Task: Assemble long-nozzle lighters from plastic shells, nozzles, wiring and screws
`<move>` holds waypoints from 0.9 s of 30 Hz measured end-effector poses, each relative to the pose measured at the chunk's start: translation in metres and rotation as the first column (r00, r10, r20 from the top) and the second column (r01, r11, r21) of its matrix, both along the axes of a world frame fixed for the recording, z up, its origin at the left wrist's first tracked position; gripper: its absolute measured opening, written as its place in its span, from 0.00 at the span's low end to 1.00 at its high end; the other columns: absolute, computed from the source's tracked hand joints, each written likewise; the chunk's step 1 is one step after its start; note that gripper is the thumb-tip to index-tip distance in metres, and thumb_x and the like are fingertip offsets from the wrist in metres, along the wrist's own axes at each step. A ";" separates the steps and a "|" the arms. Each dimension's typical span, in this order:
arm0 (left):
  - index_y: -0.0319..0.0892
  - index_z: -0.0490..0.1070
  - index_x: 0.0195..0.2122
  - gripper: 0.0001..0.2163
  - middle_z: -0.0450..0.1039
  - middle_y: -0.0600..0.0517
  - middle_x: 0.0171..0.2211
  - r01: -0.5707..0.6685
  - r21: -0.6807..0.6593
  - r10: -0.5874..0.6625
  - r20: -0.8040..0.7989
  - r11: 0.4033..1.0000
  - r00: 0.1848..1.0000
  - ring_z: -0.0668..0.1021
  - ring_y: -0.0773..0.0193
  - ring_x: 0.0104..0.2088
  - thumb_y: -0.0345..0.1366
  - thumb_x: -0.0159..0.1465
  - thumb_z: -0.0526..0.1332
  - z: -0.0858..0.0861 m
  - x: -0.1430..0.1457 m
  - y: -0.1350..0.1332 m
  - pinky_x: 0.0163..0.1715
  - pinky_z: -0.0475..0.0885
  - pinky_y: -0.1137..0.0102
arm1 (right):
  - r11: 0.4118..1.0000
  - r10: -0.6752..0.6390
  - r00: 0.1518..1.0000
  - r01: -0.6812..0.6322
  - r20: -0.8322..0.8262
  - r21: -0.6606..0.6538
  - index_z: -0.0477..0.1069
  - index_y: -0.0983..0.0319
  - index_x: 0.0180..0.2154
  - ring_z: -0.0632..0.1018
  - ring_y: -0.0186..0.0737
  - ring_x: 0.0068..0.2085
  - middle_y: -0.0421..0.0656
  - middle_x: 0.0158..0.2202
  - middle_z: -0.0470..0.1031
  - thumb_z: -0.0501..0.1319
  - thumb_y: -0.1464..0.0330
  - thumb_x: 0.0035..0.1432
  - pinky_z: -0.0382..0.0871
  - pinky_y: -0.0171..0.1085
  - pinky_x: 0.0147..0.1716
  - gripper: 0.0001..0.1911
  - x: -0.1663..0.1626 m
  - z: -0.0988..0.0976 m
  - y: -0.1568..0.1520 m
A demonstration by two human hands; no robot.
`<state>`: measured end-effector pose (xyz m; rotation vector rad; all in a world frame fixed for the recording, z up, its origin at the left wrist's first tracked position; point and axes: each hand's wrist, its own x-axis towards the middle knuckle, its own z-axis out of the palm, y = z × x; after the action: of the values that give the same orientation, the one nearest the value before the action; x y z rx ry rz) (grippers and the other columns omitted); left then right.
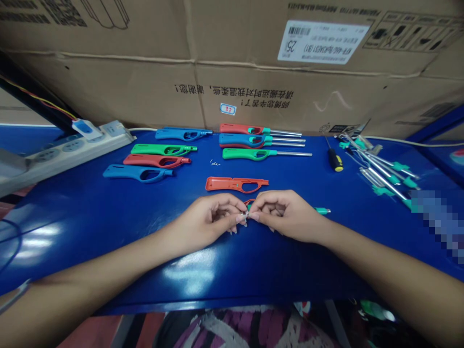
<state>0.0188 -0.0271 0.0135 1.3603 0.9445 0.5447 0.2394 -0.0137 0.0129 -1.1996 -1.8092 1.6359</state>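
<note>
My left hand (221, 215) and my right hand (284, 212) meet over the middle of the blue table. Both are closed in a pinch on one small part (246, 214), too small to name. A bit of red plastic (249, 202) shows between the fingertips. Behind my right hand lies a teal piece with a metal tip (322, 210), mostly covered by the hand. Just beyond my hands lies an orange-red lighter half-shell (235, 184), its hollow inside facing up. Farther back are several tiny screws (215, 163).
Several coloured lighter shells (145, 173) lie at left. Lighters with metal barrels (268, 153) lie behind centre. At right are a screwdriver (335, 160) and a pile of metal tubes with teal parts (387, 169). A power strip (72, 150) stands left; a cardboard box (145, 87) walls the back.
</note>
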 end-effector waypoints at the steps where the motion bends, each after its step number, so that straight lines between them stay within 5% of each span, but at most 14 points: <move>1: 0.37 0.72 0.43 0.09 0.78 0.49 0.35 -0.002 -0.001 0.002 0.006 1.000 1.000 0.77 0.67 0.32 0.37 0.66 0.63 0.000 0.000 0.000 0.36 0.74 0.71 | 1.000 -0.001 1.000 0.001 -0.001 0.000 0.74 0.64 0.34 0.68 0.28 0.22 0.36 0.22 0.68 0.69 0.56 0.56 0.59 0.30 0.21 0.17 0.000 0.000 0.000; 27: 0.37 0.68 0.49 0.15 0.78 0.50 0.34 -0.102 -0.054 0.106 0.078 0.993 0.991 0.77 0.68 0.30 0.36 0.64 0.65 -0.007 0.005 -0.005 0.34 0.74 0.72 | 0.997 -0.071 0.997 0.071 0.005 -0.013 0.76 0.64 0.31 0.71 0.29 0.20 0.37 0.19 0.71 0.71 0.60 0.54 0.64 0.30 0.21 0.13 -0.005 -0.001 -0.004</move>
<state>0.0242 -0.0318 0.0069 1.2405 0.9602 0.6464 0.2344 -0.0173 0.0119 -1.2593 -1.7402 1.6096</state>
